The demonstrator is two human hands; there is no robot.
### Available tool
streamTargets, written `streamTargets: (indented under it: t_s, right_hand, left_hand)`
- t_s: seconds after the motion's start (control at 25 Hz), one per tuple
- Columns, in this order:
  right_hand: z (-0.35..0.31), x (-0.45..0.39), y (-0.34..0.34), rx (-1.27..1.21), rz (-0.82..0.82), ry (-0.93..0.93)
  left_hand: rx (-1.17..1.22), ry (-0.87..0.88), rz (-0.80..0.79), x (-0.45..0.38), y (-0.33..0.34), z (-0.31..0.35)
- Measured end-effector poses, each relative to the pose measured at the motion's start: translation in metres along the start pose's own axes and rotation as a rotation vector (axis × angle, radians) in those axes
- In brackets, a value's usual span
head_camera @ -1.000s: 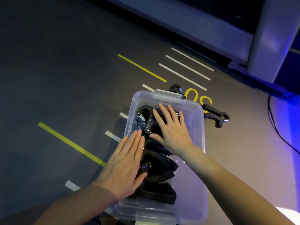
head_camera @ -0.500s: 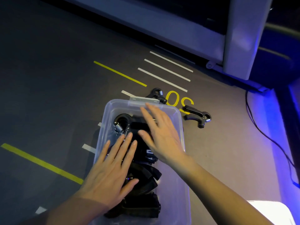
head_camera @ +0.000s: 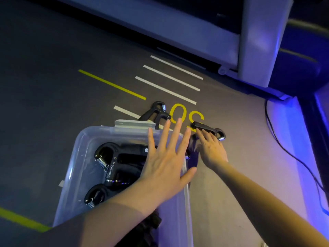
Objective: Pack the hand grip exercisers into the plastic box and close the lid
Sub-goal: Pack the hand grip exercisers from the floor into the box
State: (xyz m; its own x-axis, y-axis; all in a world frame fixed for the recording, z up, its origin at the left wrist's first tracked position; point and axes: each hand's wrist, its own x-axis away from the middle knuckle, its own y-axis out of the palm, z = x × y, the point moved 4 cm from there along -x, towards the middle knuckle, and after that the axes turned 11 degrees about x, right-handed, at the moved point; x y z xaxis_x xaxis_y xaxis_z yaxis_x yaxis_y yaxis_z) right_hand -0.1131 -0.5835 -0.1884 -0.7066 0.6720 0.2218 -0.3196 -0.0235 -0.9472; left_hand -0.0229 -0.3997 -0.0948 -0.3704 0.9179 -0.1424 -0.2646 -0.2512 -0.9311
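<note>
Moved off the packed grips since half a second ago: right hand [head_camera: 211, 148] now out past the box's right wall, fingers down on the loose exerciser [head_camera: 208, 130] lying on the floor beside the yellow "50" marking [head_camera: 187, 115]; whether curled round it or only touching, cannot tell. Left hand [head_camera: 165, 164] shifted too, now spread flat with fingers straight over the far right corner of the clear plastic box [head_camera: 80, 166], holding nothing, thumb out past the right rim. Box open, translucent with rounded corners, a pale latch tab [head_camera: 135, 124] standing at its far edge; no lid on it. Inside, several black hand grip exercisers [head_camera: 115, 161] piled together: hooked black plastic frames, curved handles, bright coiled steel springs at the near-left ends, a small white label on one handle. More dark shapes at the near end of the box, partly hidden under the left forearm. Another exerciser [head_camera: 156, 111] on the floor just beyond the far wall, touching or nearly touching the latch tab, spring end toward the "50". Grey floor [head_camera: 53, 86] marked with white stripes and yellow lines. Beyond, a pale frame with an upright post [head_camera: 258, 41], and at right a black cable [head_camera: 293, 157] trailing across a strip lit blue-violet.
</note>
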Motion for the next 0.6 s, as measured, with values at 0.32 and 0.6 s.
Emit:
streamTargets:
  t_s: [0.32, 0.6]
  right_hand:
    - [0.009, -0.044, 0.024, 0.306, -0.067, -0.012]
    - [0.009, -0.013, 0.015, 0.348, -0.033, -0.199]
  left_hand:
    - [-0.012, -0.010, -0.030, -0.005, 0.016, -0.007]
    - [-0.004, 0.007, -0.020, -0.005, 0.013, -0.008]
